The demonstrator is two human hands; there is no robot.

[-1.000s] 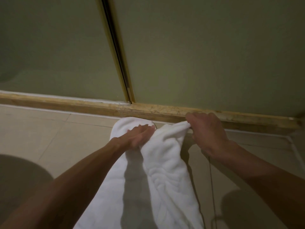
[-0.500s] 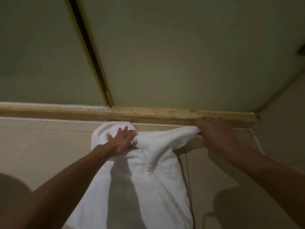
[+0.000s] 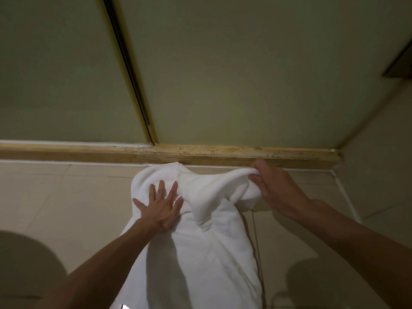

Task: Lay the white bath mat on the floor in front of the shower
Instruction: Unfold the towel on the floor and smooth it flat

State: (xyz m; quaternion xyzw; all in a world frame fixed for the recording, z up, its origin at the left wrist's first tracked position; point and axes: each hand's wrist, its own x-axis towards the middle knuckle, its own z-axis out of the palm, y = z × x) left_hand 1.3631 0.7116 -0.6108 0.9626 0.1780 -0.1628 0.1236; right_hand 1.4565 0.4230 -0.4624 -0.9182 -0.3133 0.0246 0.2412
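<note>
Pinching with curled fingers and thumb, the right hand held the far right corner of the white bath mat, and on my feed that corner sat bunched and raised a little off the tiled floor, just beside the tan sill at the foot of the shower. I saw the left hand lying palm down on the far left part of the mat, its fingers straight and spread wide, pressing the cloth flat against the tiles. Between the two hands the cloth rose in a soft ridge that ran from the sill back towards the left wrist. The mat itself lay lengthwise on the floor in front of the shower, its far edge touching the sill or very nearly so, I could not tell which, and its near end ran out of view at the bottom of the feed; it looked narrow and rumpled, not fully spread to the right. A thin dark cord trailed along the mat's right edge. Above the sill stood two frosted greenish glass panels, parted by a gold-coloured rail, and a pale side wall met the sill at the right. A rounded shadow lay on the tiles at the lower left
</note>
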